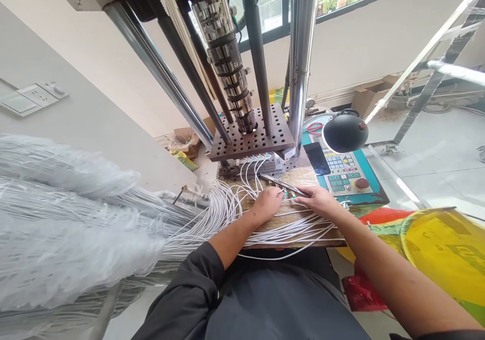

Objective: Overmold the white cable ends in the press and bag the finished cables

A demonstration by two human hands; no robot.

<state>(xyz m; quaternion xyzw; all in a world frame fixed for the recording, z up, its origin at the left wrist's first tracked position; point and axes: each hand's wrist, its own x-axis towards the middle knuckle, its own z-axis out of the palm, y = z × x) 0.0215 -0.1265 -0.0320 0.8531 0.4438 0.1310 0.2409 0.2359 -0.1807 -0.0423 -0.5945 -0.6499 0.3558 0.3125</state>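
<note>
Right hand: I see the right hand [318, 201] closed around the rear of a slim metal tool [282, 183], thumb and fingers wrapped on its near end.
Tool position: above the bench [307, 175], just in front of the press's lower block [278, 165].
Tool axis: long axis slants across the bench; grip end at the wearer's right, nearer the body, front end away and to the left.
Tool points: toward the foot of the press, tip near the white leads there; tip contact too small to tell.
Left hand: left hand [268, 201] curled shut, fingertips pinching around a green-marked cable end [286, 194], just beside the tool; exact finger contact hard to see.
White cables: loose white cables [275, 237] fan across the bench below both hands, mostly running left to right, curling up at left.
Press: perforated plate [248, 145] over a row of teal-and-white cable ends [258, 158]; their leads bend down toward the wearer.
Right side: control panel [343, 176], dark flat device [317, 158], black lamp [345, 132].
Left side: thick plastic-wrapped cable bundles [76, 229].
</note>
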